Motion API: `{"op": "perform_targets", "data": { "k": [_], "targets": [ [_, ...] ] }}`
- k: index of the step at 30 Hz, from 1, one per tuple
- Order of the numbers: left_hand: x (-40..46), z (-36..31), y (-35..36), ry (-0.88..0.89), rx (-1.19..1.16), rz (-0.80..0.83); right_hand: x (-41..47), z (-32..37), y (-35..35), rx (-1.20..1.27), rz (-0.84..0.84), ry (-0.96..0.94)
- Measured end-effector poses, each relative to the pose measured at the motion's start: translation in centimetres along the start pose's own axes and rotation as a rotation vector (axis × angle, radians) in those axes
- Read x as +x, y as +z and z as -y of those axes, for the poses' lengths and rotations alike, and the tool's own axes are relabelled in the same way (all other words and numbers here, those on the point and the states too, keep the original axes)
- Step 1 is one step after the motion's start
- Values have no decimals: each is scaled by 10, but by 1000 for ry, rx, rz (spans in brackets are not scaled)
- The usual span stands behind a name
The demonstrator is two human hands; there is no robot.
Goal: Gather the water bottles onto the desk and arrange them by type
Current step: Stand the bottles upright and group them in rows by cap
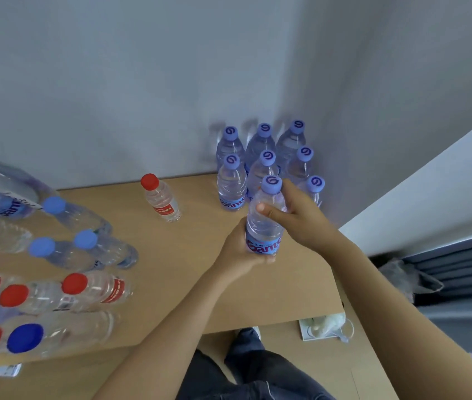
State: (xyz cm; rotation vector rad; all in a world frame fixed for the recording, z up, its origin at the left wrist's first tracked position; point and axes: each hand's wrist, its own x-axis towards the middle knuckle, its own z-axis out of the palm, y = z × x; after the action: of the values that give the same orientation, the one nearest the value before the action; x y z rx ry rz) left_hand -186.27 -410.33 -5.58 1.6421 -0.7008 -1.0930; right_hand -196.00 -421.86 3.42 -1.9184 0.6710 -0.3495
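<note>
Both my hands grip one purple-capped water bottle [266,215], upright above the wooden desk [200,255]. My left hand [237,249] wraps its base at the label. My right hand [298,215] clasps its upper body. Just behind it, several purple-capped bottles [260,157] stand grouped in the desk's back right corner. A red-capped bottle [161,197] stands alone mid-desk. At the left lies a loose heap of bottles on their sides: blue-capped ones [84,246], red-capped ones [84,287] and one with a dark blue cap [25,338].
A grey wall [142,82] backs the desk and a white wall closes the right side. Below the desk's front edge are my dark trousers [246,370], a wooden floor and a white charger with cable [324,327]. A dark radiator-like unit [454,269] sits at the right.
</note>
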Motion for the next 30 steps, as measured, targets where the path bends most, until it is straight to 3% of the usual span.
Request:
{"op": "perform_targets", "data": {
  "k": [11,23,30],
  "targets": [
    [11,42,28,-33,113,-127,-27,-37,19,-109,-153,16],
    [27,51,37,92,169,-213,-26,-46,18,-57,-134,-6],
    [49,53,37,113,258,-270,-5,-47,14,-158,-144,24]
  ]
}}
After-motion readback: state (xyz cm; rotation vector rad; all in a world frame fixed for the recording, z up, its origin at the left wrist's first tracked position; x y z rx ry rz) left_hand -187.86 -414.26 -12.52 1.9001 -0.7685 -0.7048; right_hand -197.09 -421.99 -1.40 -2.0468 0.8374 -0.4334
